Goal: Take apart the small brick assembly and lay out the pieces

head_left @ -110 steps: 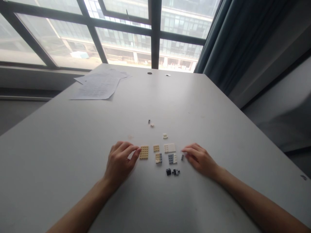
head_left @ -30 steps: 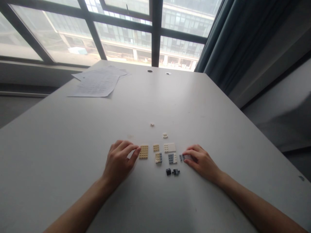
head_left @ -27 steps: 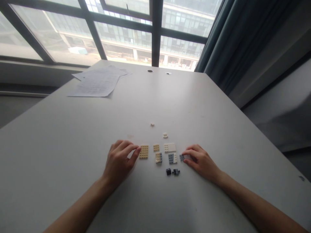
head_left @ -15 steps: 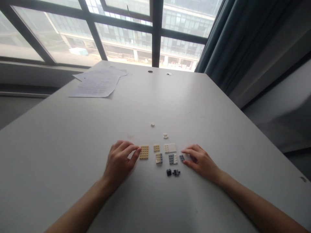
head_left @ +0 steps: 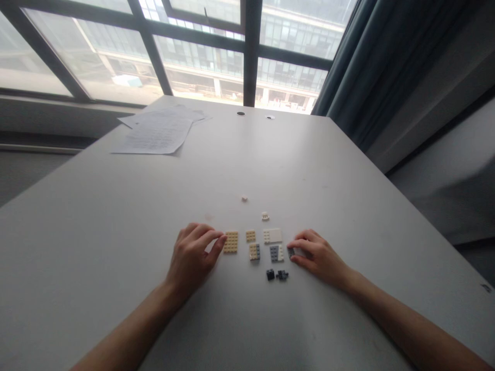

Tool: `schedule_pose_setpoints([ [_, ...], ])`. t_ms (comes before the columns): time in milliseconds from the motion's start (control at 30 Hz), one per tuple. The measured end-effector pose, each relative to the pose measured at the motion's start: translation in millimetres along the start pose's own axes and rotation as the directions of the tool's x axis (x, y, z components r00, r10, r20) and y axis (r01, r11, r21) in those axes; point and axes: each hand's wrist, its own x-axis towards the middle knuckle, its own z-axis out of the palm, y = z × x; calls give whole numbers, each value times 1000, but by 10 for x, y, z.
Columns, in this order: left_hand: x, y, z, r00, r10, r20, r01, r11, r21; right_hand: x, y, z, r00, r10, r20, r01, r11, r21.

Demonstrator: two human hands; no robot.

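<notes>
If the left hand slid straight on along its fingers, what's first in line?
Most likely the large tan studded plate, just ahead of the left hand; whether they already touch is unclear from this view.

No words, numbers or signs are showing legibly. Some loose paper sheets (head_left: 154, 131) are lying at the far left of the white table (head_left: 247, 165), and the large one in front is bearing what is looking like text: faint grey rows are running across it, one below another, roughly along its near edge. The characters are appearing too small and blurred for reading, and whether they are printed or handwritten is remaining unclear from this view.
</notes>
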Motion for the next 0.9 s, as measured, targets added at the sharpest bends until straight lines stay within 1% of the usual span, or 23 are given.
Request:
schedule_pose_setpoints([
  [100,-1,4,-1,1000,-7,7,7,1000,-2,17,-2,-23,1000,8,-3,-8,1000,17],
  [200,1,13,-1,1000,-9,9,9,1000,-4,148,-18,-72,998,25,-50,-23,999,41],
  [267,3,17,-3,1000,-8,8,8,1000,-4,313,-34,-87,995,37,-93,-33,998,47],
  [333,6,20,-6,1000,-5,6,5,1000,-5,518,-51,-66,992,64,-108,-58,997,57],
  [467,3,18,-9,1000,0,-2,0,1000,-8,912,-59,70,990,121,-71,-115,990,78],
  [567,-5,17,-6,1000,-4,-5,3,1000,-12,1086,-31,163,989,137,-63,-134,989,58],
  [633,-10,17,-3,1000,-7,-2,7,1000,-17,1122,-5,181,989,135,-64,-132,990,44],
  [700,-12,19,-2,1000,-10,-1,10,1000,-20,1098,19,165,989,133,-65,-130,991,41],
  [900,-1,5,3,1000,-14,8,14,1000,-21,867,77,88,989,127,-78,-125,992,27],
])
